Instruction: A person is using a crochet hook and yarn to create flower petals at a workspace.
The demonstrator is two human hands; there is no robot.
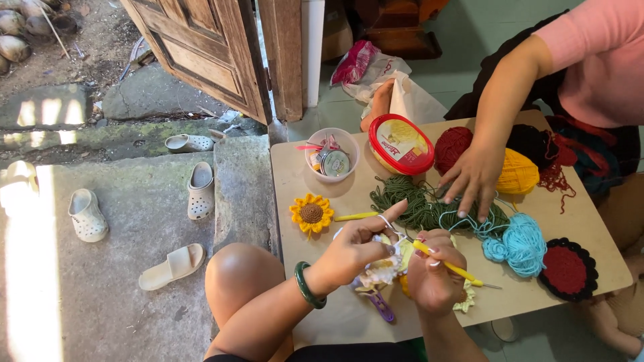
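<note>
Pinching a pale crochet piece [384,268], the left grip [359,248] faces the right grip [433,271], clamped on a yellow hook [451,267].

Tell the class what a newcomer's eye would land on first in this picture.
Probably the two hands at the table's near edge: the left hand pinches a pale crochet piece while the right hand works a yellow hook. Beside them lies a crocheted sunflower. Across the table, another person's hand rests on green yarn.

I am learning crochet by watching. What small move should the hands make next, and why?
Probably draw the yellow hook in the right hand through the next loop: its tip meets the pale crochet piece pinched by the left hand, which holds white yarn over its forefinger.
</note>
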